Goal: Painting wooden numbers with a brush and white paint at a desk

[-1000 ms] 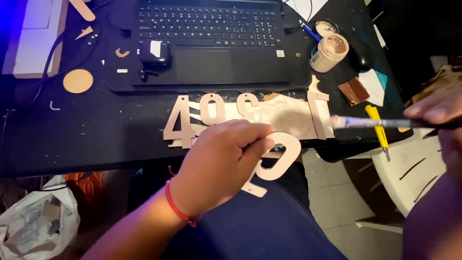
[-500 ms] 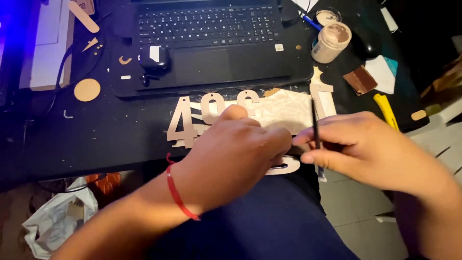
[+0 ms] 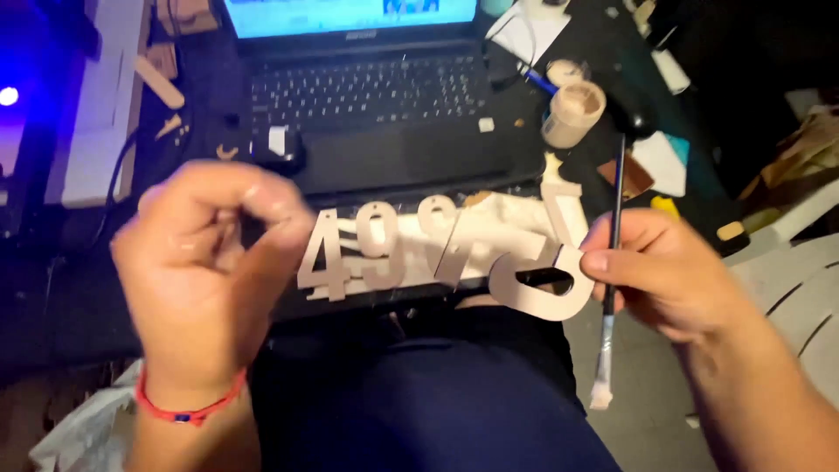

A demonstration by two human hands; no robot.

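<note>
Right hand (image 3: 664, 271): pinching a flat cut-out numeral (image 3: 542, 284) at its right edge between thumb and fingers, while also gripping a thin paintbrush (image 3: 609, 288) that is hanging bristles-down
Cut-out numeral: being held in the air above the lap, just in front of the table edge; looking like thin board, so likely light and stiff but liable to snap at its narrow hook; the broad outer curve seems the safest place to be holding it
Left hand (image 3: 205, 280): hovering raised and blurred, fingers curled loosely toward the thumb, closing on nothing
Row of other numerals (image 3: 376, 249): lying along the table edge on a pale cloth (image 3: 516, 218), crowding the space just behind
Laptop (image 3: 376, 105): sitting further back, screen glowing
Small jar (image 3: 572, 114): standing to the laptop's right, near enough to be knocked
</note>
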